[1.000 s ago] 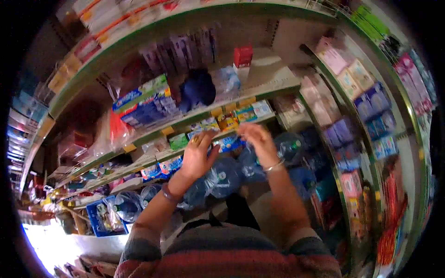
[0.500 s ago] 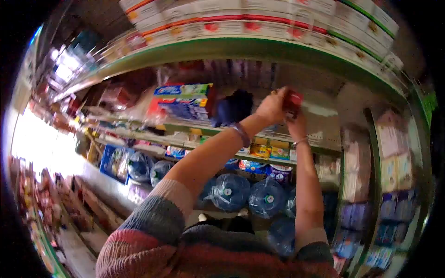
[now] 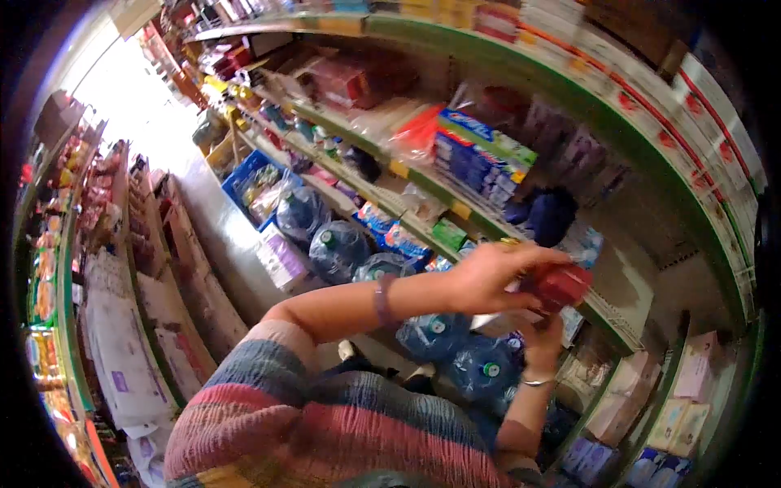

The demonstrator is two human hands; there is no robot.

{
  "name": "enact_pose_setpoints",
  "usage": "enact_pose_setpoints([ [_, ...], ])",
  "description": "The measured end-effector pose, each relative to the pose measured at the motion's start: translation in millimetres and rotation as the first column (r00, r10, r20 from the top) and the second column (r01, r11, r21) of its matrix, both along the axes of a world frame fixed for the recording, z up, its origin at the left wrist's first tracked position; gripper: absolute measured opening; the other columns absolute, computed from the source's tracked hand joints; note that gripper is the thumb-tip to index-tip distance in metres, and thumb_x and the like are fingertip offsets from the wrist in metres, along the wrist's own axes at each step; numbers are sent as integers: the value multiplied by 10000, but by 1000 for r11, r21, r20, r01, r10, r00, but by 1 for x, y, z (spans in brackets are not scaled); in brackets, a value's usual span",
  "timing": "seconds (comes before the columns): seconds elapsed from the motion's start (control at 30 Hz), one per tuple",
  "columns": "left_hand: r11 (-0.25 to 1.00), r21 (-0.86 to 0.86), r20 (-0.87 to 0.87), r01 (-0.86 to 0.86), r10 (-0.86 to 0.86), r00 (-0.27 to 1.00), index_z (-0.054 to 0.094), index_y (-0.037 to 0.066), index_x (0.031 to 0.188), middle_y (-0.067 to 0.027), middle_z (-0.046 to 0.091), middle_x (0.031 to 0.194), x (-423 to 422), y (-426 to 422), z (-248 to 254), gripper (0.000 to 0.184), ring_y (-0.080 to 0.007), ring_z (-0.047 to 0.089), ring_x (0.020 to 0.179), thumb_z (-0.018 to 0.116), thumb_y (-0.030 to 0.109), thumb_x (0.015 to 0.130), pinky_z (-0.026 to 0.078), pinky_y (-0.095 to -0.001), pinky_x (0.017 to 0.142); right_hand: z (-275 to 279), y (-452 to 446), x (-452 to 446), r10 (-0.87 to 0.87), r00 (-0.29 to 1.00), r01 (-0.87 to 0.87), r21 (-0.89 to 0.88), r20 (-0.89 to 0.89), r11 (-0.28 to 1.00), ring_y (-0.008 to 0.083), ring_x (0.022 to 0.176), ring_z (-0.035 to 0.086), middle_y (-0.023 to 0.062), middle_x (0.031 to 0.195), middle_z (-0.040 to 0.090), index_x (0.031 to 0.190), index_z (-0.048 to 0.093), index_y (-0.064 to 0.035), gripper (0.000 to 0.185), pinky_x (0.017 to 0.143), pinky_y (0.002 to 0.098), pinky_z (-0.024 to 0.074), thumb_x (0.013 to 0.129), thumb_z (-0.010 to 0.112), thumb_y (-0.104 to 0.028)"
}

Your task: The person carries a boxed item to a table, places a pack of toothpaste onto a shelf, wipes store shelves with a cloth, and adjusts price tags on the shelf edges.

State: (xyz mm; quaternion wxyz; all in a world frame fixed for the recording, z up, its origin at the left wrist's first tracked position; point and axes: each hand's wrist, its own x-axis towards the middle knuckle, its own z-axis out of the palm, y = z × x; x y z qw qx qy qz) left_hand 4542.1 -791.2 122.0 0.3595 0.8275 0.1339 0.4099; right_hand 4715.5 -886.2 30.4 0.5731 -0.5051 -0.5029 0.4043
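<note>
A small red box-like item (image 3: 561, 285), blurred and without readable print, is held up before the shelf. Its left end lies in the grip of my left hand (image 3: 492, 276), thumb below and fingers above. From underneath, my right hand (image 3: 541, 337) grips the same item, its fingers partly hidden. Behind my hands, a dark blue bundle (image 3: 553, 215) sits on the shelf. Beside that stands a blue-and-green printed carton (image 3: 484, 154).
Large water jugs (image 3: 480, 366) in plastic wrap stand on the floor under the shelf. A blue crate (image 3: 252, 191) and a white-and-purple carton (image 3: 285, 260) border the aisle (image 3: 215, 260). Packed shelves (image 3: 106, 317) run along the left; stacked boxes (image 3: 683, 415) fill the right.
My view has swung left, showing more of the aisle. Both hands have come lower and nearer to me with the red item, which remains in them.
</note>
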Motion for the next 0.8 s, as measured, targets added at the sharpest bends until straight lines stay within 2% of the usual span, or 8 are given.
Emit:
enact_pose_setpoints([
  [0.03, 996, 51, 39, -80, 78, 996, 506, 135, 1217, -129, 604, 982, -31, 2, -25, 608, -311, 612, 858, 760, 221, 672, 496, -369, 739, -29, 5, -31, 67, 997, -68, 22, 28, 997, 175, 965, 564, 67, 1085, 590, 1136, 539, -25, 463, 871, 310, 448, 738, 731, -162],
  [0.17, 932, -279, -4, -232, 240, 971, 516, 37, 1197, -108, 618, 1045, -181, -16, -37, 611, -201, 606, 953, 792, 176, 669, 486, -321, 817, -17, 30, -172, 303, 953, -303, 12, -3, 953, 175, 989, 556, 67, 1100, 576, 1165, 518, -29, 502, 885, 318, 436, 720, 737, -109],
  [0.2, 919, -189, -74, -347, 339, 938, 519, 29, 1188, -102, 607, 1074, -224, -20, -40, 587, -189, 588, 979, 782, 158, 680, 479, -317, 823, -21, 35, -205, 358, 933, -359, 14, 27, 933, 165, 996, 549, 63, 1102, 571, 1183, 504, -30, 530, 893, 316, 430, 709, 739, -68],
  [0.43, 700, -394, 132, -596, 685, 717, 277, 28, 1373, -91, 574, 1074, -481, -67, -59, 859, -181, 550, 1000, 783, 115, 684, 395, -320, 912, -33, 81, -471, 556, 773, -601, 74, 306, 796, 241, 952, 595, 113, 1057, 601, 1095, 572, -39, 527, 844, 338, 473, 623, 795, -116],
  [0.53, 579, -352, 178, -736, 813, 555, 363, 69, 1342, -113, 612, 1065, -561, -84, -69, 793, -197, 594, 956, 768, 59, 659, 469, -326, 833, -27, 89, -572, 698, 679, -730, 111, 226, 674, 246, 933, 601, 113, 1030, 607, 1082, 580, -38, 524, 833, 336, 477, 610, 799, -107],
  [0.63, 475, -309, 65, -824, 875, 480, 304, 40, 1364, -119, 558, 1156, -629, -100, -74, 816, -202, 544, 1047, 762, 72, 689, 392, -339, 940, -29, 95, -651, 829, 558, -829, 73, 34, 555, 256, 922, 601, 123, 988, 614, 1077, 582, -29, 483, 807, 338, 475, 642, 777, -109],
  [0.73, 372, -242, 34, -896, 926, 376, 336, 49, 1349, -134, 547, 1183, -677, -101, -75, 783, -212, 527, 1089, 756, 52, 689, 394, -350, 956, -32, 106, -713, 804, 550, -835, 140, 224, 532, 260, 913, 597, 124, 993, 610, 1079, 579, -24, 463, 794, 344, 469, 668, 763, -132],
  [0.8, 343, -271, 129, -899, 939, 320, 211, 108, 1404, -177, 489, 1235, -699, -92, -84, 909, -246, 517, 1105, 769, 82, 687, 407, -372, 956, -25, 114, -746, 688, 579, -814, 268, 437, 515, 278, 886, 574, 126, 984, 588, 1086, 578, -31, 459, 777, 362, 463, 678, 742, -160],
])
